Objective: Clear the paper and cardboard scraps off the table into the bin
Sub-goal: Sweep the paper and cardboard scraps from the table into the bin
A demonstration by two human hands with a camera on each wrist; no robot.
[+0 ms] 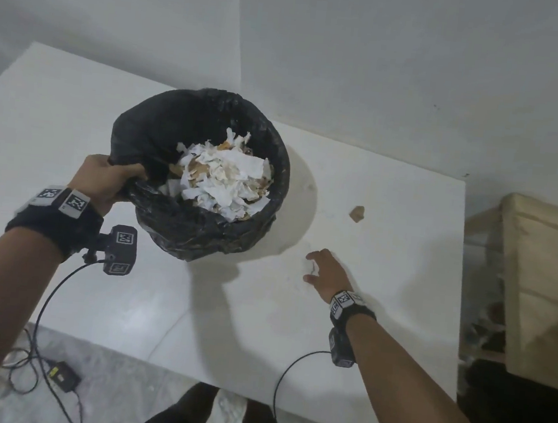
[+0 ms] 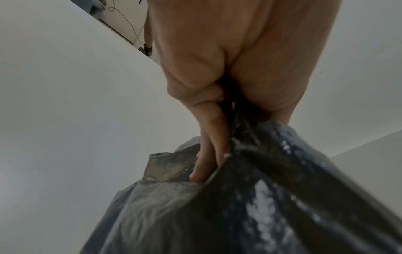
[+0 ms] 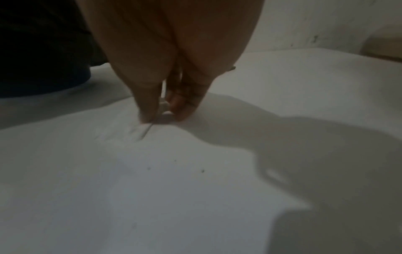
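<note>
A bin lined with a black bag (image 1: 199,234) is held tilted over the white table (image 1: 73,121). It holds several white paper and brown cardboard scraps (image 1: 226,178). My left hand (image 1: 126,174) grips its near-left rim; the left wrist view shows the fingers (image 2: 208,154) curled over the bag's edge (image 2: 261,206). My right hand (image 1: 311,267) is down on the table to the bin's right, with thumb and fingers pinching a small white paper scrap (image 1: 313,268). The right wrist view shows that scrap (image 3: 166,112) between the fingertips (image 3: 182,111). A brown cardboard scrap (image 1: 357,214) lies further back on the table.
A pale wooden crate (image 1: 546,274) stands just past the table's right edge. White walls close the table's far side. A power adapter (image 1: 62,374) and cables lie on the floor at the near left. The bin's dark side (image 3: 43,51) looms left of my right hand.
</note>
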